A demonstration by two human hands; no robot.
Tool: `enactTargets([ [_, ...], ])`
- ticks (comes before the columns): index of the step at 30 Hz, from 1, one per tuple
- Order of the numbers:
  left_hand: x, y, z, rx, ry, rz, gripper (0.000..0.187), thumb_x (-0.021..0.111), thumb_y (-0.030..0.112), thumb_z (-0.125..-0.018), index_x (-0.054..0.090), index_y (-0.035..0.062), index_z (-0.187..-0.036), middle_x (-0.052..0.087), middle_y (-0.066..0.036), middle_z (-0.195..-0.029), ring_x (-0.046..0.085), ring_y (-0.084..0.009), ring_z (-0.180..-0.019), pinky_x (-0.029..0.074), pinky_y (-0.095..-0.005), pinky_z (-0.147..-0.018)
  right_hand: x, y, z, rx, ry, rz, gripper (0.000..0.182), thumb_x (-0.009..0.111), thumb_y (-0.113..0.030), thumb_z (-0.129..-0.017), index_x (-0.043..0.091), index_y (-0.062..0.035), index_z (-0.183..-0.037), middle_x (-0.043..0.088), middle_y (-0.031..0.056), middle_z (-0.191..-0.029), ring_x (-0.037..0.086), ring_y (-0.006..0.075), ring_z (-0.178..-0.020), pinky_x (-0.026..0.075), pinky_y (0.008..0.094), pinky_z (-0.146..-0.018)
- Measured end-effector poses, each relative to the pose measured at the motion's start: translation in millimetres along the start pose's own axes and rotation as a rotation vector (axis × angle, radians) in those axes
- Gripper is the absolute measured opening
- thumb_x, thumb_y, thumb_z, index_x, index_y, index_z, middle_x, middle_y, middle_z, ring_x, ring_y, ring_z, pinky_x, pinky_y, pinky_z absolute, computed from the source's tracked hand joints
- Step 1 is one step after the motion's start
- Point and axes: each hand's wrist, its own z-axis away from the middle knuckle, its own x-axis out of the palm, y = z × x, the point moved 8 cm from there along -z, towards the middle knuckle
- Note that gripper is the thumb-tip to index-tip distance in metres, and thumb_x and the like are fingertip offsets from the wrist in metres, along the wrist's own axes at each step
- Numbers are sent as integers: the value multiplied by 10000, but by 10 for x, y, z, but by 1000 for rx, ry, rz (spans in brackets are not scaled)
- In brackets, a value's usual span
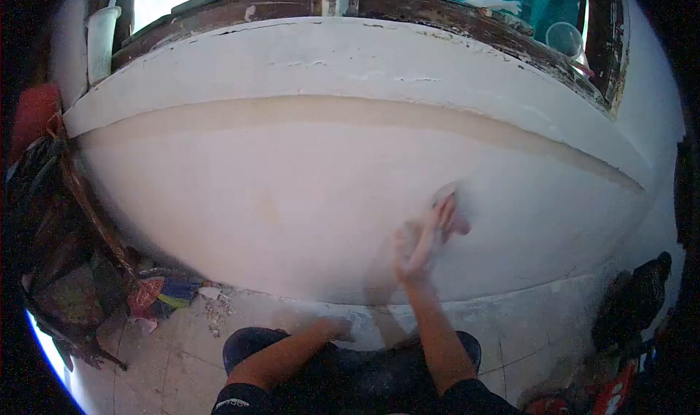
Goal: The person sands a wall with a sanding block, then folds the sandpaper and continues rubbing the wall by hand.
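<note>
My right hand (429, 234) reaches up against the white wall (292, 196) below the window ledge, right of the middle. Its fingers are smeared by motion and bent round a small greyish piece (445, 192) pressed to the wall, whose kind I cannot make out. White dust coats the palm and wrist. My left hand (338, 329) rests low near my knees, close to the foot of the wall. Its fingers are dim and mostly hidden, and no object shows in it.
A white ledge (306, 58) juts out above the wall under a worn wooden window frame (240, 8). A clear plastic cup (564, 39) stands at its right. Dark cloth and bags (80, 291) lie left; a black bag (633, 302) sits right. Crumbs (216, 314) litter the tiles.
</note>
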Motion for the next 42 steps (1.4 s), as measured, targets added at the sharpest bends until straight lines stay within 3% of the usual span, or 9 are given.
enactTargets([
  [4, -151, 170, 300, -117, -280, 192, 713, 628, 662, -911, 730, 5, -1168, 709, -190, -1238, 664, -360, -1154, 522, -498, -998, 711, 155, 991, 49, -273, 91, 973, 703, -416, -918, 224, 120, -1575, 251, 380, -1612, 222, 563, -1504, 151, 648, -1216],
  [7, -242, 150, 355, -38, 62, 49, 720, 632, 650, -913, 700, 20, -1252, 675, -187, -1318, 639, -347, -1215, 516, -487, -1017, 466, 5, 528, 11, -114, 144, 969, 710, -377, -913, 209, 120, -1577, 249, 375, -1615, 221, 570, -1500, 142, 652, -1218],
  [12, -250, 100, 322, -83, 10, 64, 737, 647, 643, -899, 673, 31, -1309, 645, -175, -1381, 615, -356, -1253, 495, -483, -1051, -175, -229, -310, -66, 126, 169, 927, 690, -336, -920, 220, 128, -1570, 257, 373, -1613, 235, 573, -1492, 140, 682, -1203],
  [15, -182, 61, 11, -19, 54, 5, 735, 663, 642, -885, 683, 35, -1300, 662, -171, -1358, 625, -359, -1238, 498, -483, -1047, 381, 28, 494, 19, -69, -64, 963, 617, -477, -962, 184, 110, -1591, 184, 387, -1627, 119, 527, -1542, 62, 653, -1223],
  [17, -92, 68, -50, -32, 27, 33, 745, 678, 648, -869, 691, 33, -1288, 675, -174, -1334, 634, -359, -1224, 507, -486, -1037, 730, -66, 1050, -266, -187, 281, 957, 622, -462, -960, 186, 111, -1590, 155, 404, -1627, 112, 522, -1546, 50, 650, -1225],
  [25, -58, 41, 132, -64, -32, 67, 744, 679, 659, -862, 706, 28, -1257, 691, -178, -1303, 645, -363, -1206, 515, -500, -1024, -113, -128, -284, -8, 100, 91, 973, 611, -459, -966, 133, 102, -1603, 124, 360, -1659, 61, 519, -1555, 39, 633, -1235],
  [31, -77, 91, 251, -80, -43, 84, 736, 665, 663, -871, 712, 27, -1240, 694, -180, -1296, 647, -367, -1202, 515, -511, -1021, 729, 217, 936, 112, -264, 7, 986, 609, -473, -966, 118, 90, -1610, 100, 345, -1671, 39, 512, -1559, 15, 636, -1235],
  [38, -122, 42, 250, -83, 5, 116, 730, 650, 667, -881, 719, 25, -1222, 696, -181, -1290, 649, -370, -1198, 515, -522, -1019, -196, -81, -444, -26, 56, 14, 998, 620, -479, -955, 117, 74, -1617, 111, 348, -1668, 52, 530, -1551, 13, 650, -1227],
  [42, 15, 44, 175, -62, -101, 56, 708, 642, 658, -891, 728, 26, -1199, 692, -182, -1291, 648, -371, -1194, 515, -521, -1017, 154, 78, 175, -20, 25, -1, 1000, 625, -470, -945, 123, 72, -1618, 124, 333, -1673, 60, 492, -1565, 20, 611, -1243],
])
